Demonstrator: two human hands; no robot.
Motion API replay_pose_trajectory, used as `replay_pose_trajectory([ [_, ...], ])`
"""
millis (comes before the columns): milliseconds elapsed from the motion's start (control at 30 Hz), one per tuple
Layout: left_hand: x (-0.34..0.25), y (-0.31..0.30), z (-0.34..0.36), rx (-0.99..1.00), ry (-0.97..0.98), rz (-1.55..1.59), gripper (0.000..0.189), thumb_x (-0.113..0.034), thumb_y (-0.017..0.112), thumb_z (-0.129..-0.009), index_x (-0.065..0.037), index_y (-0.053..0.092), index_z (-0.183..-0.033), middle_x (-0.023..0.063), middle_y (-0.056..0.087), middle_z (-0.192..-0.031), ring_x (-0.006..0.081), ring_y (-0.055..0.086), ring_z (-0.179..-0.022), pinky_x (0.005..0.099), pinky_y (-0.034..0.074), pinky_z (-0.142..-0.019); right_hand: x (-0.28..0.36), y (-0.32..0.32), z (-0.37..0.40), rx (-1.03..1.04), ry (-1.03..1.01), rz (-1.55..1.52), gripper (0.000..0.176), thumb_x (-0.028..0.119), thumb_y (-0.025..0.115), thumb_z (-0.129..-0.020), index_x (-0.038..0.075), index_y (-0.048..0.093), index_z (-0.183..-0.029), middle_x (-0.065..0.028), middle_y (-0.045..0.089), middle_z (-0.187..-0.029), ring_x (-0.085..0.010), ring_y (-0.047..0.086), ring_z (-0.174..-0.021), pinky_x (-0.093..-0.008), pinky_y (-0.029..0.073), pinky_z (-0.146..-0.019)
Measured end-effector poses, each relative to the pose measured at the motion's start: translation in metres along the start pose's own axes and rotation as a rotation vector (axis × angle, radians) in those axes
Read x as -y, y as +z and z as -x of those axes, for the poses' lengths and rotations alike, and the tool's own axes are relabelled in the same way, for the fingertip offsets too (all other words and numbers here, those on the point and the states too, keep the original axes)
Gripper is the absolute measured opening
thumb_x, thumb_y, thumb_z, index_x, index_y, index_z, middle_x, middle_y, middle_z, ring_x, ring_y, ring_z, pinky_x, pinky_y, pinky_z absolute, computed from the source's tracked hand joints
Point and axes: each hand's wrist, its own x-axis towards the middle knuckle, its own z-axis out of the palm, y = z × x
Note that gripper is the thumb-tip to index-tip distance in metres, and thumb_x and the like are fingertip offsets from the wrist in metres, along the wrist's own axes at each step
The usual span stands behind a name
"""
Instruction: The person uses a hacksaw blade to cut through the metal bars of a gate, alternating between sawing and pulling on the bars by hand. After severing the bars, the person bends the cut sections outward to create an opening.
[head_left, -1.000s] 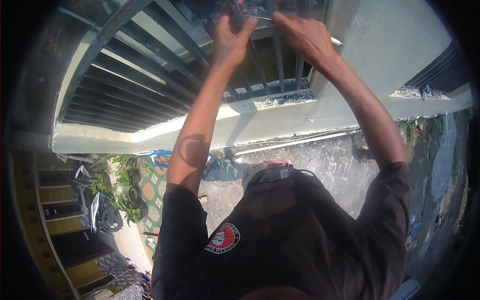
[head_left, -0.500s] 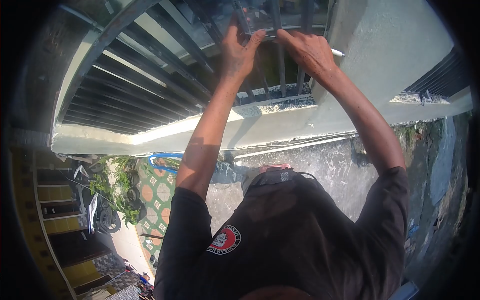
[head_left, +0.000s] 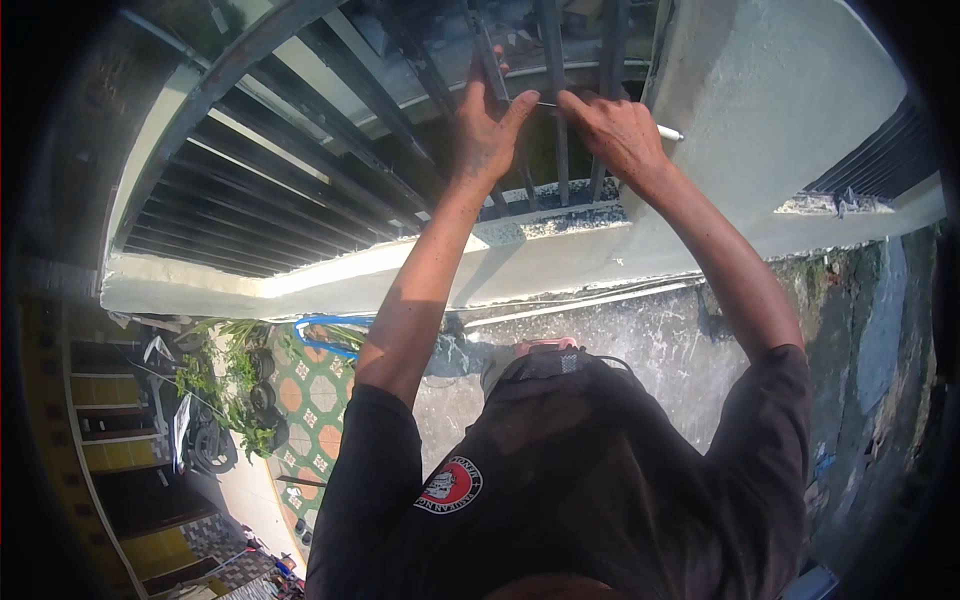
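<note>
My left hand [head_left: 487, 135] is at a dark metal bar [head_left: 492, 65] of the railing, its fingers reaching behind the bar and its thumb in front. My right hand [head_left: 617, 128] is closed around a tool with a white handle [head_left: 670, 132], whose end sticks out past the heel of the hand. A thin metal shaft [head_left: 546, 104] runs from the right fingertips towards the left thumb. What kind of tool it is, I cannot make out. The shaft's far end is hidden near the left hand and the bar.
A pale plastered pillar [head_left: 740, 110] stands right of the bars, above a low wall ledge [head_left: 380, 270]. Below are rough concrete ground [head_left: 640, 350], a blue hose-like loop [head_left: 310, 325], plants [head_left: 240, 390] and patterned tiles [head_left: 310, 400]. A motorbike wheel [head_left: 215, 445] shows at left.
Both hands have moved lower along the railing, with the white-handled tool still in my right hand. The whole view has shifted slightly.
</note>
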Motion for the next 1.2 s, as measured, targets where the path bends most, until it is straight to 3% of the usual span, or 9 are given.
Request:
replay_pose_trajectory([
  [100, 0.002, -0.001, 0.001, 0.031, -0.092, 0.015, 0.074, -0.034, 0.075, -0.091, -0.008, 0.039, -0.150, 0.0114, 0.050, -0.143, 0.0229, 0.048, -0.135, 0.0382, 0.049, -0.109, -0.003, -0.001, -0.003, -0.009, 0.011, -0.014, 0.016, 0.029, 0.057, -0.099, 0.017, 0.050, -0.107, -0.0074, 0.068, -0.074, -0.0287, 0.071, -0.064, -0.0392, 0.052, -0.047],
  [367, 0.000, 0.001, -0.003, -0.025, -0.050, 0.071, 0.072, -0.035, 0.075, -0.091, -0.008, 0.042, -0.148, 0.0142, 0.052, -0.142, 0.0222, 0.050, -0.134, 0.0353, 0.050, -0.105, -0.002, -0.003, -0.004, 0.006, 0.014, -0.046, 0.012, 0.024, 0.055, -0.100, 0.015, 0.049, -0.106, -0.0059, 0.067, -0.077, -0.0289, 0.071, -0.064, -0.0391, 0.053, -0.047],
  [500, -0.017, -0.002, -0.019, -0.045, -0.031, 0.137, 0.073, -0.036, 0.075, -0.090, -0.009, 0.042, -0.149, 0.0176, 0.055, -0.135, 0.0222, 0.055, -0.128, 0.0346, 0.050, -0.105, -0.001, -0.017, -0.014, -0.143, 0.011, -0.037, 0.012, 0.026, 0.055, -0.101, 0.016, 0.050, -0.105, -0.0064, 0.067, -0.076, -0.0282, 0.071, -0.065, -0.0387, 0.053, -0.048],
  [700, -0.012, -0.002, -0.012, -0.044, -0.021, -0.044, 0.073, -0.036, 0.076, -0.090, -0.008, 0.042, -0.148, 0.0159, 0.056, -0.134, 0.0212, 0.054, -0.128, 0.0343, 0.048, -0.106, 0.000, -0.016, -0.012, -0.020, 0.027, 0.000, 0.011, 0.025, 0.055, -0.101, 0.016, 0.051, -0.105, -0.0071, 0.068, -0.079, -0.0276, 0.072, -0.067, -0.0383, 0.054, -0.048],
  [800, -0.022, -0.003, -0.027, -0.070, -0.006, 0.239, 0.073, -0.035, 0.076, -0.091, -0.005, 0.043, -0.147, 0.0141, 0.057, -0.131, 0.0193, 0.055, -0.123, 0.0319, 0.047, -0.103, 0.001, -0.029, -0.024, -0.075, 0.031, -0.027, 0.011, 0.025, 0.055, -0.100, 0.016, 0.051, -0.106, -0.0072, 0.069, -0.080, -0.0274, 0.072, -0.068, -0.0386, 0.055, -0.049],
  [867, -0.025, -0.001, -0.027, -0.083, -0.008, 0.211, 0.072, -0.035, 0.076, -0.091, -0.005, 0.043, -0.147, 0.0134, 0.058, -0.131, 0.0189, 0.055, -0.123, 0.0315, 0.047, -0.102, 0.000, -0.034, -0.029, -0.127, 0.044, -0.061, 0.019, 0.013, 0.060, -0.091, 0.015, 0.051, -0.108, -0.0089, 0.068, -0.087, -0.0341, 0.070, -0.073, -0.0450, 0.056, -0.056],
  [967, -0.020, -0.001, -0.024, -0.116, 0.077, 0.115, 0.072, -0.035, 0.076, -0.090, -0.004, 0.044, -0.147, 0.0114, 0.058, -0.132, 0.0177, 0.054, -0.125, 0.0313, 0.047, -0.102, 0.003, -0.029, -0.022, -0.042, 0.051, -0.047, 0.016, 0.014, 0.059, -0.093, 0.014, 0.051, -0.107, -0.0093, 0.067, -0.087, -0.0342, 0.070, -0.073, -0.0447, 0.055, -0.055],
  [1033, -0.013, -0.003, -0.020, -0.093, 0.024, 0.081, 0.071, -0.036, 0.077, -0.090, -0.004, 0.046, -0.146, 0.0109, 0.058, -0.134, 0.0169, 0.053, -0.127, 0.0313, 0.047, -0.102, -0.001, -0.031, -0.025, -0.048, 0.042, -0.046, 0.016, 0.014, 0.059, -0.093, 0.014, 0.051, -0.107, -0.0091, 0.067, -0.087, -0.0340, 0.070, -0.074, -0.0447, 0.054, -0.055],
  [1200, -0.039, -0.004, -0.038, -0.121, -0.005, 0.249, 0.071, -0.037, 0.076, -0.089, -0.005, 0.047, -0.145, 0.0126, 0.056, -0.137, 0.0185, 0.053, -0.128, 0.0331, 0.049, -0.105, 0.000, -0.043, -0.040, -0.113, 0.048, -0.069, 0.017, 0.014, 0.061, -0.092, 0.014, 0.053, -0.107, -0.0083, 0.068, -0.089, -0.0326, 0.071, -0.076, -0.0439, 0.055, -0.056],
])
